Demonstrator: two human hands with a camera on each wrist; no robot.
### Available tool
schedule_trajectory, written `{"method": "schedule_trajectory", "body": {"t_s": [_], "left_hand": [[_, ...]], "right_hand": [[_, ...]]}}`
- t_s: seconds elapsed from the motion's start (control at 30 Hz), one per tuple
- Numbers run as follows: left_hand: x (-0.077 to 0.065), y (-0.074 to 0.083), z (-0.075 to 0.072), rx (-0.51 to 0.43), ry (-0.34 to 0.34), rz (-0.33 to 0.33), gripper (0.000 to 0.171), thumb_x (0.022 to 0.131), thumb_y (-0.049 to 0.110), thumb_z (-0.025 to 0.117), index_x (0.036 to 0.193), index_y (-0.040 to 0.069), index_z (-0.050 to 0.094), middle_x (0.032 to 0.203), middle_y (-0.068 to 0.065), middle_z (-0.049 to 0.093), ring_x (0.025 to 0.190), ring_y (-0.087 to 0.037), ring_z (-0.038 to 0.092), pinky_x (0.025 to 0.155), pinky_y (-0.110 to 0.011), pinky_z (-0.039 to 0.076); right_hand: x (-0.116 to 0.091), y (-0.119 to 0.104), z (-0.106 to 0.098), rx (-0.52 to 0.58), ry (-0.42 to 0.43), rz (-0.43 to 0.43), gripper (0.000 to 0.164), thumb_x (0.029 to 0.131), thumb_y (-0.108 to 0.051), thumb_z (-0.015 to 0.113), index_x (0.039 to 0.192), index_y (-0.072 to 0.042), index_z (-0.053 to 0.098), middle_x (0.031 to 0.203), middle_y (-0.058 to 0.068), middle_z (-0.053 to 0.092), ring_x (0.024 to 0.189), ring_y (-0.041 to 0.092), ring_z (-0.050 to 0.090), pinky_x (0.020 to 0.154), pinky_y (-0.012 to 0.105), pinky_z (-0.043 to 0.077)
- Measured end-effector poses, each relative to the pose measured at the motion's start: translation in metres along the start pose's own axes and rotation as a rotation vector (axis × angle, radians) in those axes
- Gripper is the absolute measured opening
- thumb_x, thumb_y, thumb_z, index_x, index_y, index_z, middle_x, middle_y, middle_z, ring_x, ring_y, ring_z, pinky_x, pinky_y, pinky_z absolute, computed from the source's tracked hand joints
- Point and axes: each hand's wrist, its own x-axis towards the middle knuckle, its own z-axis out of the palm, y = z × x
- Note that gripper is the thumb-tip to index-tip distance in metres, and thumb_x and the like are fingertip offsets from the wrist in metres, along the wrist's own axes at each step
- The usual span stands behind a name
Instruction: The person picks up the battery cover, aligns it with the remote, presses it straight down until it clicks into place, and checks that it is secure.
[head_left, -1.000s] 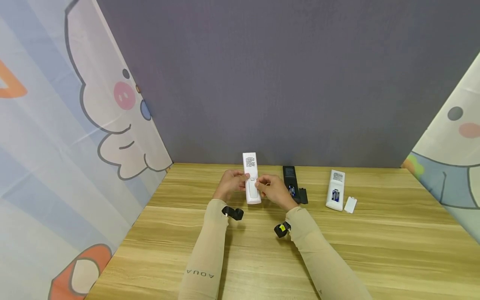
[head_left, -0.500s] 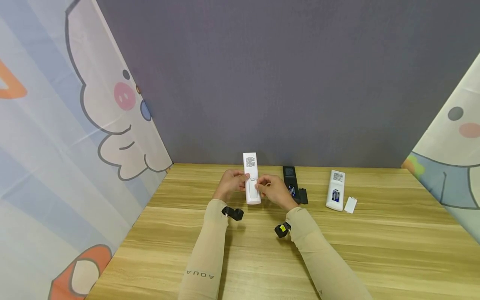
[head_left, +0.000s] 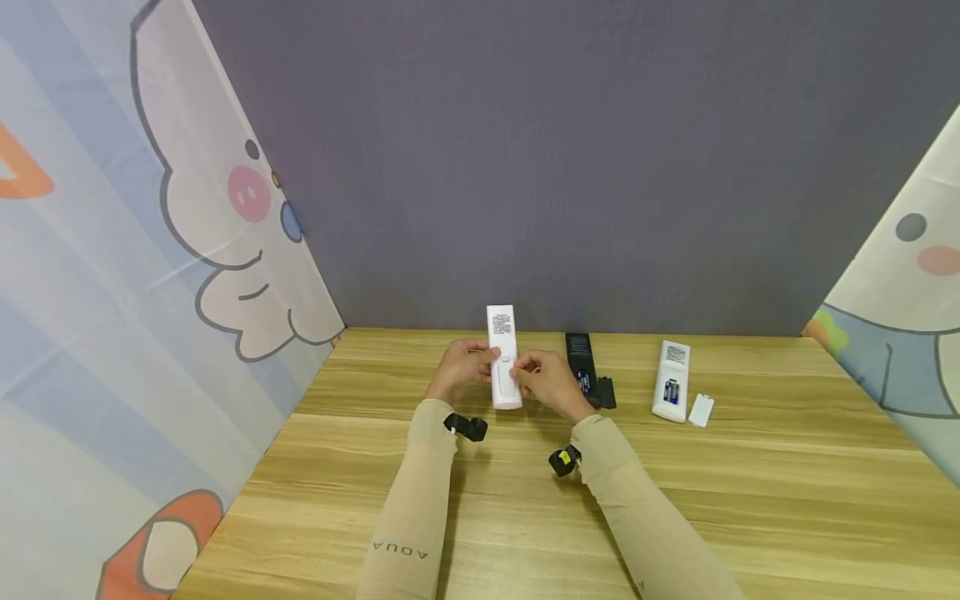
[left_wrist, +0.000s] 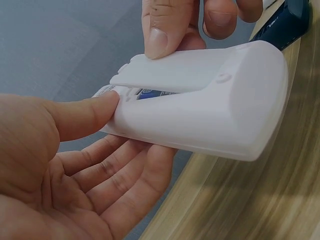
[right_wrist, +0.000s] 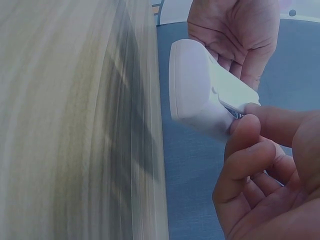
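A long white remote (head_left: 503, 354) is held above the wooden table (head_left: 525, 500), back side up. My left hand (head_left: 459, 369) holds it from the left, fingers under the body (left_wrist: 200, 120) and thumb (left_wrist: 80, 117) against its side. My right hand (head_left: 546, 379) pinches the battery cover (left_wrist: 170, 70), thumb (left_wrist: 160, 30) on top; the cover sits slightly raised, with a battery showing in the gap. In the right wrist view the same remote (right_wrist: 200, 90) lies between the left palm (right_wrist: 235, 30) and my right fingertips (right_wrist: 245, 135).
A black remote (head_left: 581, 367) with its compartment exposed and a black cover (head_left: 606, 392) lie right of the hands. Farther right are a white remote (head_left: 671, 379) showing batteries and its loose white cover (head_left: 701, 410). Cartoon curtains flank the table; a grey wall stands behind.
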Motion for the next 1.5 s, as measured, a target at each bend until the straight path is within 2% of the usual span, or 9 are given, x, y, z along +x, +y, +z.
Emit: {"method": "schedule_trajectory", "body": {"t_s": [0.17,0.37,0.6,0.77,0.93,1.13,1.5], "left_hand": [[0.0009,-0.0004,0.0008,0.0,-0.001,0.005,0.03,0.1,0.016,0.068,0.12,-0.006,0.064,0.095,-0.013,0.074,0.07,-0.016,0.069,0.073,-0.036,0.063],[0.0002,0.0004,0.0013,0.002,0.002,0.007,0.029,0.099,0.016,0.069,0.119,-0.006,0.065,0.093,-0.012,0.073,0.069,-0.015,0.068,0.078,-0.042,0.063],[0.0004,0.0003,0.0012,-0.007,-0.005,0.004,0.03,0.098,0.015,0.07,0.12,-0.007,0.064,0.088,-0.009,0.072,0.068,-0.014,0.068,0.069,-0.032,0.062],[0.0001,0.0012,0.0015,-0.005,-0.006,0.007,0.031,0.099,0.014,0.069,0.12,-0.007,0.063,0.086,-0.009,0.071,0.066,-0.014,0.067,0.075,-0.039,0.063],[0.0006,0.0006,0.001,-0.004,-0.007,0.013,0.031,0.099,0.014,0.068,0.12,-0.008,0.063,0.087,-0.009,0.072,0.066,-0.013,0.067,0.079,-0.043,0.063],[0.0023,-0.0017,-0.0003,-0.009,-0.01,0.015,0.028,0.099,0.014,0.068,0.118,-0.007,0.065,0.087,-0.008,0.072,0.066,-0.013,0.067,0.075,-0.04,0.063],[0.0015,0.0,-0.0021,-0.007,-0.031,0.004,0.028,0.1,0.015,0.068,0.117,-0.006,0.064,0.088,-0.008,0.072,0.068,-0.014,0.068,0.074,-0.037,0.063]], "right_hand": [[0.0003,-0.0003,-0.0009,0.011,0.001,0.004,0.008,0.096,-0.012,0.072,0.096,-0.003,0.072,0.084,0.009,0.064,0.076,0.038,0.066,0.061,0.032,0.055],[0.0012,-0.0005,-0.0012,0.0,0.002,0.019,0.008,0.096,-0.013,0.072,0.094,-0.005,0.072,0.081,0.008,0.064,0.071,0.032,0.065,0.057,0.029,0.051],[0.0009,0.0001,-0.0005,0.003,0.01,0.025,0.008,0.096,-0.012,0.072,0.092,-0.005,0.071,0.078,0.007,0.062,0.066,0.025,0.062,0.055,0.026,0.049],[0.0008,0.0,-0.0006,-0.006,0.011,0.033,0.009,0.095,-0.013,0.073,0.094,-0.005,0.069,0.079,0.007,0.062,0.066,0.025,0.062,0.055,0.027,0.049],[0.0012,0.0014,0.0002,-0.01,0.032,0.031,0.013,0.095,-0.014,0.073,0.099,-0.005,0.065,0.087,0.009,0.062,0.072,0.023,0.063,0.06,0.029,0.054],[0.0003,0.0003,0.0013,0.048,-0.004,0.057,0.018,0.098,-0.012,0.069,0.108,-0.004,0.057,0.104,0.015,0.063,0.086,0.027,0.067,0.074,0.042,0.063],[0.0013,0.0003,0.002,0.035,-0.011,0.041,0.014,0.099,-0.012,0.068,0.107,-0.007,0.057,0.105,0.016,0.066,0.086,0.025,0.066,0.068,0.038,0.061]]}}
